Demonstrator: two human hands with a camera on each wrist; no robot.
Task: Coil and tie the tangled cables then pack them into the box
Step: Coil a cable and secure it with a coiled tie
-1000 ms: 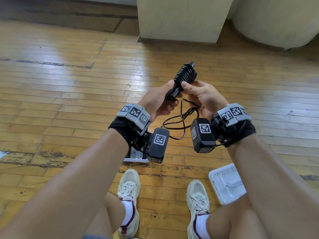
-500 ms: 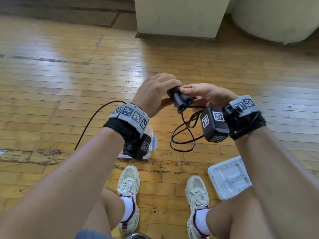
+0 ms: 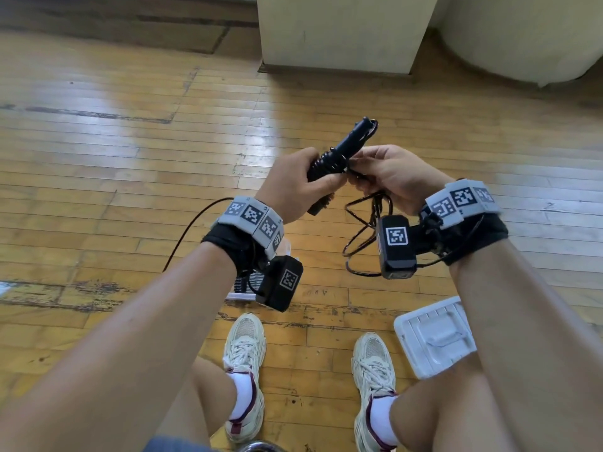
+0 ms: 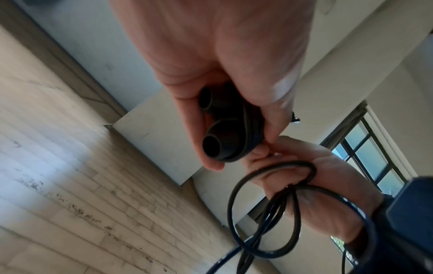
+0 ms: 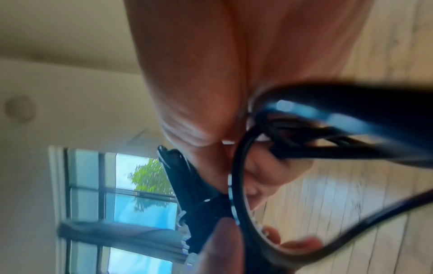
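1. The left hand (image 3: 293, 187) has its fingers curled tight round a black bundle (image 3: 336, 154) of wound cable, held up in the air over the wooden floor (image 3: 130, 158), between the knees and the pillar. From the left wrist view two round black ends poke out of that fist.
2. The right hand (image 3: 391, 177) pinches the cord just beside the bundle, and slack loops (image 3: 365, 230) hang from its curled fingers. If that pinch slips, I'd expect the last turns to spring loose and the winding to open up.
3. The hanging loops cross one another. Pulled through in a hurry, they could knot rather than lie flat on the coil.
4. A thin strand (image 3: 189, 230) trails behind the left wrist toward the floor. It may snag on the wrist gear or a shoe (image 3: 244, 347) and jerk the bundle.
5. The white lid (image 3: 434, 340) lies by the right foot and the box (image 3: 241, 288) is mostly hidden under the left wrist, so packing means reaching down blind; an untied bundle could unravel on the way.
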